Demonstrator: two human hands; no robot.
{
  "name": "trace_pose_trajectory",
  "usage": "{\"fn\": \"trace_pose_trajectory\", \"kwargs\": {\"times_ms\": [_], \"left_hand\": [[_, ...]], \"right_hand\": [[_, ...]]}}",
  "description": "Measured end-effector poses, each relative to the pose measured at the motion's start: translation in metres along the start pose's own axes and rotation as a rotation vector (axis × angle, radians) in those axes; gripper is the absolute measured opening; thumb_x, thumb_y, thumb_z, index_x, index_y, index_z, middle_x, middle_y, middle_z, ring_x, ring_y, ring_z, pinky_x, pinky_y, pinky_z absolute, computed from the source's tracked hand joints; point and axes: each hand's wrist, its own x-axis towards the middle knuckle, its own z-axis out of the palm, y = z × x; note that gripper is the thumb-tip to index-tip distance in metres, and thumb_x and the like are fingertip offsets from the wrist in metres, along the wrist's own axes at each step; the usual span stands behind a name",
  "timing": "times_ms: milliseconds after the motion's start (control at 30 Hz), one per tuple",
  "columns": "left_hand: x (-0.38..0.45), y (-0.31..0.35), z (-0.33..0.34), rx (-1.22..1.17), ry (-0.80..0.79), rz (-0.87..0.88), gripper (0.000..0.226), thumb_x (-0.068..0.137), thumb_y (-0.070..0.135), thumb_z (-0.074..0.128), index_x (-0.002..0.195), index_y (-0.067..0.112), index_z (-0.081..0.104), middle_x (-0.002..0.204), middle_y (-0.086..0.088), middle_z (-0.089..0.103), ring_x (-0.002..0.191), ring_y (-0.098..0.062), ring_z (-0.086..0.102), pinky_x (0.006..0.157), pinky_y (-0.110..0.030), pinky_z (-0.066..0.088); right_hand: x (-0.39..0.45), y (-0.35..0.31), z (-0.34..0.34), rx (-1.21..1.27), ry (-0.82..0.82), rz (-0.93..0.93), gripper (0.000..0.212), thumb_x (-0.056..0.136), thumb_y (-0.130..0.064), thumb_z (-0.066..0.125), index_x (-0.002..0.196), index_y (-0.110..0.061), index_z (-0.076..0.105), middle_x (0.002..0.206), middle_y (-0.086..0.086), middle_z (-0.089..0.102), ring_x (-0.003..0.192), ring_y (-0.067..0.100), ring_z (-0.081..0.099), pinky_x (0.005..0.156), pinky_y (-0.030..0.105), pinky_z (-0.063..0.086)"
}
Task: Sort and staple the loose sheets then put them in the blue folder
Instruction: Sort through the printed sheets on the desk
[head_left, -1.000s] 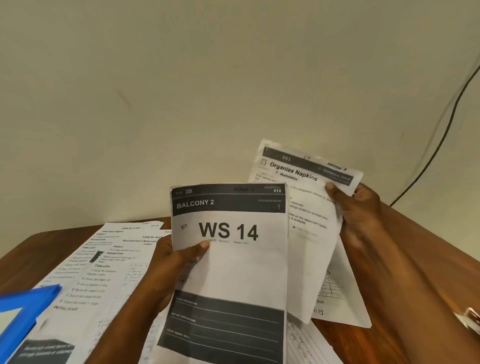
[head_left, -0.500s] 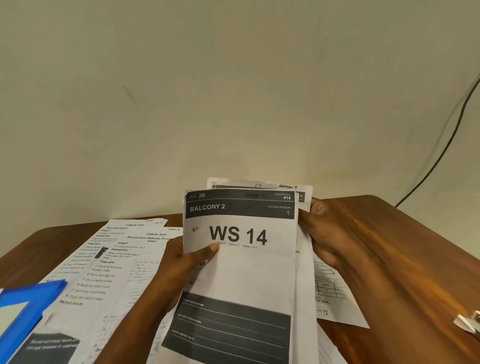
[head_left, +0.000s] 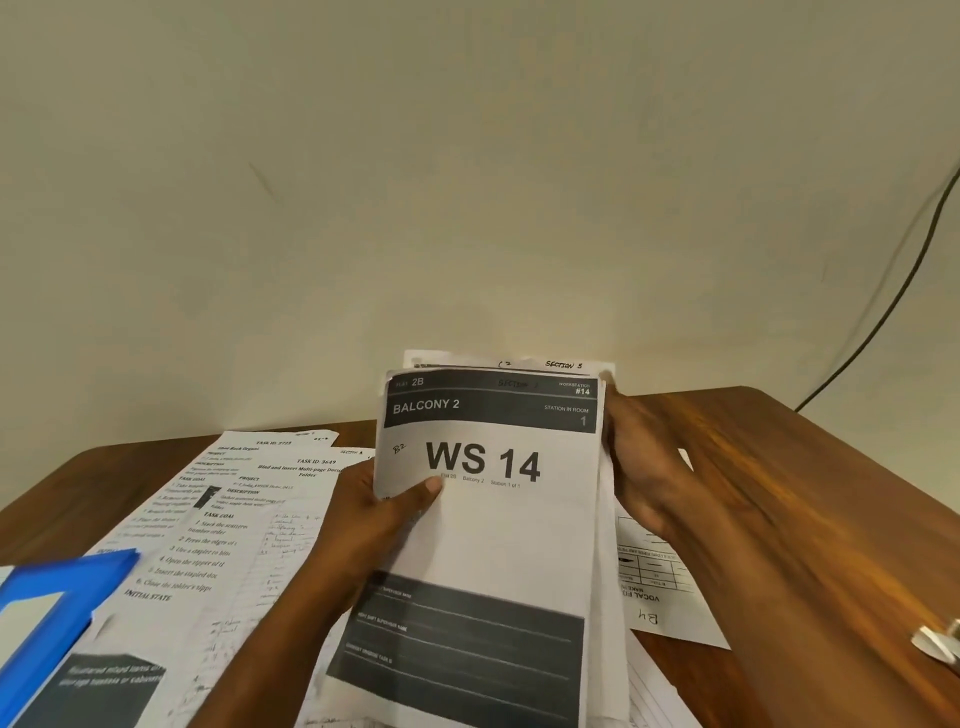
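Since a second ago the right hand (head_left: 641, 467) has brought its white "Organize Napkins" sheet in behind the front page, so only that sheet's top strip (head_left: 519, 362), hand-marked "SECTION 5", now peeks above the held stack of white printed sheets (head_left: 498, 530) headed "WS 14". The left hand (head_left: 384, 512) grips the stack's left edge, thumb pressed on the front page and fingers hidden behind. The right hand lies along the stack's right edge; its fingers go behind the paper, so how tightly it holds cannot be told. More loose white printed pages (head_left: 218, 514) lie spread on the brown wooden table (head_left: 810, 478) to the left and beneath the stack. The blue plastic folder (head_left: 49, 618) lies at the lower left on those pages, its contents out of sight.
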Motion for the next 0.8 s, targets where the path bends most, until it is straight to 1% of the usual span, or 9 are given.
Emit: {"fn": "trace_pose_trajectory", "kwargs": {"times_ms": [67,133,200,267,333,467,600,700,800], "left_hand": [[0.000,0.001,0.000,0.006,0.045,0.036,0.022,0.090,0.028,0.076,0.106,0.032,0.061,0.100,0.012,0.069,0.082,-0.013,0.069,0.056,-0.015,0.051],[0.000,0.003,0.001,0.011,0.080,0.076,0.029,0.090,0.027,0.077,0.115,0.029,0.061,0.102,0.014,0.068,0.086,-0.012,0.069,0.052,-0.012,0.053],[0.001,0.004,0.001,0.042,0.091,0.144,0.047,0.089,0.026,0.079,0.128,0.029,0.055,0.110,0.015,0.065,0.095,-0.012,0.068,0.055,-0.012,0.055],[0.002,0.003,0.002,0.069,0.103,0.205,0.072,0.086,0.024,0.082,0.144,0.033,0.041,0.122,0.014,0.060,0.102,-0.011,0.064,0.069,-0.018,0.059],[0.003,0.004,0.004,0.053,0.144,0.185,0.084,0.084,0.023,0.084,0.149,0.034,0.032,0.128,0.010,0.055,0.103,-0.014,0.062,0.080,-0.030,0.058],[0.003,0.004,0.002,-0.013,0.223,0.165,0.055,0.083,0.027,0.085,0.127,0.030,0.051,0.118,0.009,0.064,0.096,-0.017,0.068,0.068,-0.019,0.055],[0.000,0.012,0.004,-0.122,0.257,0.177,0.028,0.085,0.027,0.083,0.102,0.036,0.062,0.101,0.017,0.068,0.088,-0.012,0.068,0.052,-0.010,0.052],[-0.003,0.021,0.007,-0.185,0.250,0.215,0.026,0.085,0.026,0.082,0.100,0.037,0.063,0.099,0.020,0.069,0.086,-0.009,0.068,0.052,-0.007,0.052],[-0.002,0.022,0.005,-0.186,0.234,0.206,0.027,0.086,0.027,0.081,0.104,0.035,0.063,0.100,0.018,0.070,0.088,-0.009,0.069,0.057,-0.014,0.055]], "right_hand": [[-0.001,0.002,0.004,0.017,-0.044,0.019,0.069,0.094,-0.079,0.028,0.136,-0.037,0.064,0.124,-0.003,0.077,0.115,0.020,0.073,0.104,0.043,0.053],[0.000,0.004,0.008,0.031,-0.068,-0.012,0.072,0.083,-0.084,0.036,0.136,-0.042,0.061,0.127,-0.006,0.075,0.116,0.018,0.072,0.104,0.044,0.052],[0.001,0.007,0.012,-0.010,-0.049,-0.070,0.051,0.089,-0.064,0.059,0.129,-0.033,0.065,0.122,-0.006,0.077,0.114,0.019,0.073,0.103,0.043,0.055],[0.002,0.013,0.014,-0.090,-0.002,-0.118,0.030,0.093,-0.028,0.076,0.122,-0.025,0.068,0.115,-0.007,0.079,0.110,0.018,0.074,0.102,0.041,0.056],[0.002,0.019,0.015,-0.135,0.017,-0.116,0.031,0.090,-0.011,0.079,0.116,-0.025,0.067,0.109,-0.009,0.080,0.104,0.015,0.076,0.099,0.042,0.059],[0.001,0.021,0.020,-0.121,0.046,-0.156,0.031,0.088,-0.010,0.081,0.112,-0.024,0.067,0.104,-0.009,0.080,0.097,0.013,0.077,0.091,0.038,0.062],[-0.004,0.015,0.026,-0.131,0.115,-0.270,0.026,0.090,-0.020,0.080,0.109,-0.029,0.065,0.103,-0.019,0.077,0.096,0.004,0.075,0.078,0.022,0.062],[-0.009,0.011,0.031,-0.168,0.145,-0.370,0.017,0.094,-0.026,0.074,0.103,-0.036,0.063,0.102,-0.027,0.071,0.096,-0.006,0.071,0.072,0.014,0.059],[-0.010,0.013,0.035,-0.183,0.140,-0.396,0.013,0.098,-0.031,0.068,0.106,-0.039,0.060,0.107,-0.026,0.069,0.098,0.000,0.071,0.076,0.016,0.059]]}}
